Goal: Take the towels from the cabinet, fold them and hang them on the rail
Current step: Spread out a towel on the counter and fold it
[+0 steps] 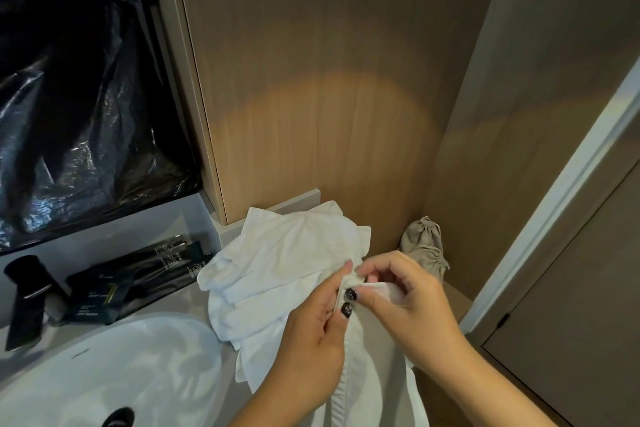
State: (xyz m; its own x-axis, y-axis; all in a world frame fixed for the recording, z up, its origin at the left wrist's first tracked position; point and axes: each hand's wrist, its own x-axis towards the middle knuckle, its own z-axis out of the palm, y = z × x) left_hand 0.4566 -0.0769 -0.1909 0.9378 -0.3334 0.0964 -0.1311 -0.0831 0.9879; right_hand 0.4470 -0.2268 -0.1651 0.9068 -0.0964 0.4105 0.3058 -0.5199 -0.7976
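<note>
Head cam, looking down at a bathroom worktop [194, 291] in a wood-panelled corner. I see both hands meeting at the centre-bottom of the view, on one white towel [374, 374].

Left hand [311, 340]: fingers [348, 302] curled, thumb and forefinger pinching the towel's hemmed edge near its corner. Right hand [412, 305]: fingers [381, 291] also curled, pinching the same bunched corner from the other side. The two pinches touch, so neither hand is nearer; both are on the cloth.

Key relation: the towel's long axis runs from the pinched corner straight down toward me, and it hangs off the worktop's front edge, out of view at the bottom. The hem lies just under the left hand's fingers and runs down along that hand. So, as I judge it, the next move needs the hands to part along the top edge, one keeping the corner, the other sliding sideways to find the far corner.

Behind the hands, touching the held towel, a loose pile [287, 253] of more white towels lies on the worktop against the wall. I can't tell how many.

Nearby: white basin [121, 364] at lower left, dark tap [27, 298], black tray [138, 281] of toiletries, a beige pouch [424, 246] in the corner to the right. No rail in view; not yet at the hanging stage, I'd say.
</note>
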